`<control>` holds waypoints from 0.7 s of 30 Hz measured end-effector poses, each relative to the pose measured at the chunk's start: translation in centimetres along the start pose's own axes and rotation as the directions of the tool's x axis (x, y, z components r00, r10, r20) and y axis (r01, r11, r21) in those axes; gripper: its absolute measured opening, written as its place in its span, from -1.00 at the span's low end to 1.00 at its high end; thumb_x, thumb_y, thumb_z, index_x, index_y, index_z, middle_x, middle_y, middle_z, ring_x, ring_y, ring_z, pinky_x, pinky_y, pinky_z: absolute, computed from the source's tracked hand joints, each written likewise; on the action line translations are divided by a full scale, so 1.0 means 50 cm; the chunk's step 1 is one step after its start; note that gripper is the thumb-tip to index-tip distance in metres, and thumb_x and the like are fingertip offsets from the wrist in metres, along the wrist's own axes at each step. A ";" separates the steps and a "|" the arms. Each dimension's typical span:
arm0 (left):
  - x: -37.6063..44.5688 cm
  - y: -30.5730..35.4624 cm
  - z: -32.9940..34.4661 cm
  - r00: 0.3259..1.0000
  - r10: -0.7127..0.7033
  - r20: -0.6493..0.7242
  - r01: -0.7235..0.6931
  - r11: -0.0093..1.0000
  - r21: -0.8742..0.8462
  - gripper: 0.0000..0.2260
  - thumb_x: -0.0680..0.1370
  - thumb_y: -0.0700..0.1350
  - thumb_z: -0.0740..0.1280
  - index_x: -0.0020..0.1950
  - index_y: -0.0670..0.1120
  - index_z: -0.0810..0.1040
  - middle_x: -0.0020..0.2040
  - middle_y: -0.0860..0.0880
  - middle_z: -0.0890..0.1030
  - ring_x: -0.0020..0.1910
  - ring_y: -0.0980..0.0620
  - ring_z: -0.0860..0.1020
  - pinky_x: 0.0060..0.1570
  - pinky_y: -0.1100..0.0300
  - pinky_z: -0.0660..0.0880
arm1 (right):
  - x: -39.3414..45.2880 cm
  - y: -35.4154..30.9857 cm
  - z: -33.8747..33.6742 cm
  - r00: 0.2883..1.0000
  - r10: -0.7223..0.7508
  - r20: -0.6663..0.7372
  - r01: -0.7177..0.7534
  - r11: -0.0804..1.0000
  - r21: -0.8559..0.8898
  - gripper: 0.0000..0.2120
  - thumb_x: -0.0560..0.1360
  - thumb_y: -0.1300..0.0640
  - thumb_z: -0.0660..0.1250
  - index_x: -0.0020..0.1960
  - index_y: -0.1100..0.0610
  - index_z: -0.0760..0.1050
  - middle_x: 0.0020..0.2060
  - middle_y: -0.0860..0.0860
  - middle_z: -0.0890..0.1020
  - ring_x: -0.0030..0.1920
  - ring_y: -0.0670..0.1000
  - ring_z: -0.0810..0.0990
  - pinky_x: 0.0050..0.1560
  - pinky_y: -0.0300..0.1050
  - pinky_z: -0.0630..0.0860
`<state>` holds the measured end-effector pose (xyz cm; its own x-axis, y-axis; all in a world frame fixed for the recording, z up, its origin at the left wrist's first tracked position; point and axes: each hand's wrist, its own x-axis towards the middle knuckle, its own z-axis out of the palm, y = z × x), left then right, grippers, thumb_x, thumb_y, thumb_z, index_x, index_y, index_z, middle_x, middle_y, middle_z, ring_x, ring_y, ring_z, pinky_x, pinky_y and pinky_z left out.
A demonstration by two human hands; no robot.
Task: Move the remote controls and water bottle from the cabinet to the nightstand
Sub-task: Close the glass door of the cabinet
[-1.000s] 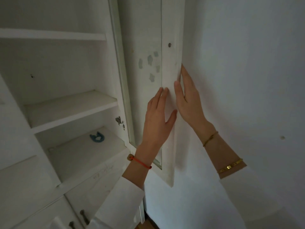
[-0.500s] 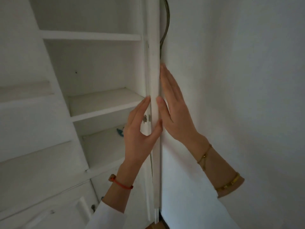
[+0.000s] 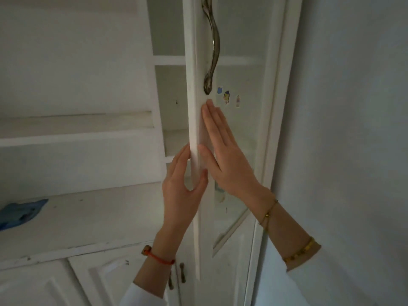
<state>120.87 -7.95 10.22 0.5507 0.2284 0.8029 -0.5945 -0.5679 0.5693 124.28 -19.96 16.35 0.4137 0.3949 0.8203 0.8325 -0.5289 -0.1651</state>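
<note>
**Both hands on the cabinet door**

A white cabinet [image 3: 88, 164] with bare shelves stands against a pale wall [image 3: 353, 129]. Its glass-panelled door [image 3: 196, 120] is partly open, with a curved metal handle [image 3: 213, 40] and small stickers [image 3: 227, 97]. The left hand [image 3: 182, 191] pinches the door's edge between thumb and fingers; the right hand [image 3: 225, 157] lies flat, fingers together, on the door's front. A blue item [image 3: 19, 213] lies on a shelf at far left. Remotes and bottle are out of view.
</note>
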 end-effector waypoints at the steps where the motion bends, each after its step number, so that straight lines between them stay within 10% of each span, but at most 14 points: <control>1: 0.012 -0.025 -0.006 1.000 -0.010 -0.006 0.010 1.000 0.018 -0.49 0.51 -0.11 0.41 0.45 -0.10 0.39 0.36 -0.02 0.51 0.34 0.03 0.49 0.26 -0.01 0.48 | 0.015 0.002 0.019 1.000 -0.010 0.007 0.010 1.000 -0.005 -0.40 0.65 0.17 0.11 0.57 0.16 -0.13 0.58 0.01 -0.11 0.56 -0.01 -0.18 0.56 -0.03 -0.05; 13: 0.172 -0.243 -0.038 1.000 -0.012 -0.001 0.011 0.968 0.250 -0.44 0.49 -0.08 0.44 0.47 -0.11 0.39 0.42 0.01 0.47 0.35 0.00 0.43 0.28 0.46 0.20 | 0.168 0.069 0.234 1.000 0.004 0.003 -0.004 0.990 -0.143 -0.35 0.63 0.19 0.10 0.57 0.06 -0.22 0.56 -0.06 -0.20 0.56 0.01 -0.23 0.55 0.02 0.00; 21: 0.210 -0.335 -0.007 0.989 0.101 -0.106 -0.064 0.950 0.305 -0.47 0.50 -0.09 0.43 0.45 -0.07 0.41 0.39 0.06 0.51 0.29 -0.02 0.46 0.11 -0.01 0.54 | 0.217 0.104 0.310 0.998 0.047 -0.047 -0.057 0.966 -0.250 -0.31 0.61 0.22 0.15 0.57 0.09 -0.20 0.57 -0.01 -0.17 0.56 0.05 -0.23 0.54 0.08 0.04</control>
<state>136.41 4.22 9.18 0.4229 0.2521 0.8704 -0.4214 -0.7957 0.4351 138.81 -6.77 15.90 0.4340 0.3339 0.8367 0.6886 -0.7218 -0.0691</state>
